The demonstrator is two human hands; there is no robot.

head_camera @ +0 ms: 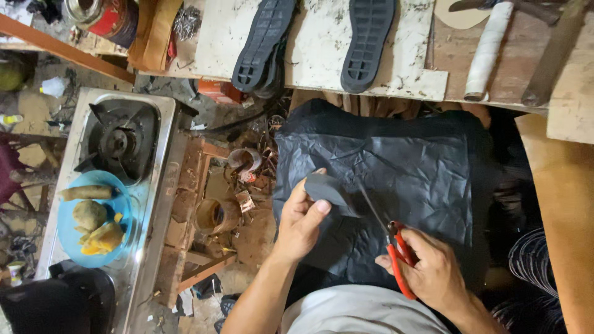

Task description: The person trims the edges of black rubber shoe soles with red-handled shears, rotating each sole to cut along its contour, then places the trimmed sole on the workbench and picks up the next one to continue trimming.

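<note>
Head view, looking down onto the lap and work area.

Left hand [301,221]: raised over the lap, thumb and fingers pinching a small dark grey cut piece [327,190] by its near edge. The piece looks thin, light and pliable, probably leather or rubber sheet; it likely bends if held far from the cut line, so a pinch close to the blades suits it.

Right hand [433,272]: closed around the red handles of a pair of scissors [396,247], whose slim blades point up and left toward the piece, tips at or just beside its edge; contact cannot be told.

Lap: covered by a crumpled black sheet [402,167], soft and creased, lying beneath both hands.

Workbench [322,49] at top: two black shoe soles [369,40], tread up, overhanging the front edge; a white roll [486,52] to their right.

Left side: a steel gas stove [154,185] bearing a blue plate [120,207] with cooked food pieces. Between the stove and the lap, scraps and a small round tin [215,215] on the floor.
</note>
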